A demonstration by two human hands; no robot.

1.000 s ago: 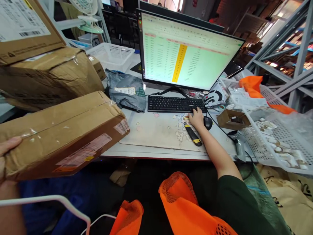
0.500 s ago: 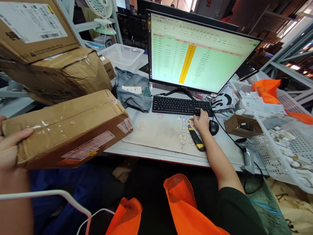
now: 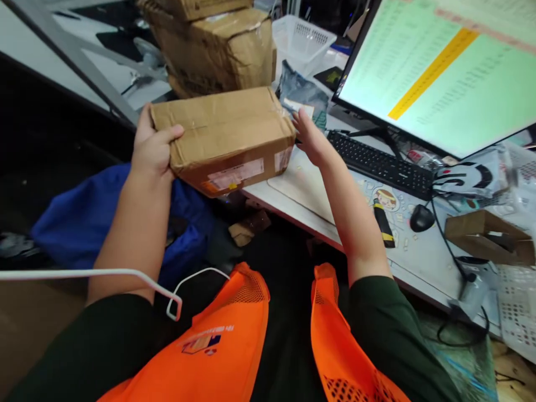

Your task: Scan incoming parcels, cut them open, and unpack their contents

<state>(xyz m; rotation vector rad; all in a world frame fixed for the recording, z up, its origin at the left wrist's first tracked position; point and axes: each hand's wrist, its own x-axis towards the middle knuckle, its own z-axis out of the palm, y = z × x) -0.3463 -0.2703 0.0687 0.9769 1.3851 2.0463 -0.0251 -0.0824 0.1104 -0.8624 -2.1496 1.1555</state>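
A taped cardboard parcel (image 3: 228,134) with shipping labels on its near side hangs in front of me, over the desk's left end. My left hand (image 3: 153,146) grips its left end, thumb on top. My right hand (image 3: 309,137) is at the parcel's right end, fingers stretched out and apart, at or just off the cardboard. Behind the parcel stand larger crumpled cardboard boxes (image 3: 218,47).
On the white desk (image 3: 414,254) are a monitor (image 3: 444,72) showing a green spreadsheet, a black keyboard (image 3: 381,162), a mouse (image 3: 421,218), a yellow-black utility knife (image 3: 383,223), a small open carton (image 3: 488,237) and a grey mailer bag (image 3: 301,92). A blue bag (image 3: 113,223) lies below.
My right hand has left the keyboard and mouse and come across to the parcel's right end. My view has swung left and down; the parcel now sits in the middle.
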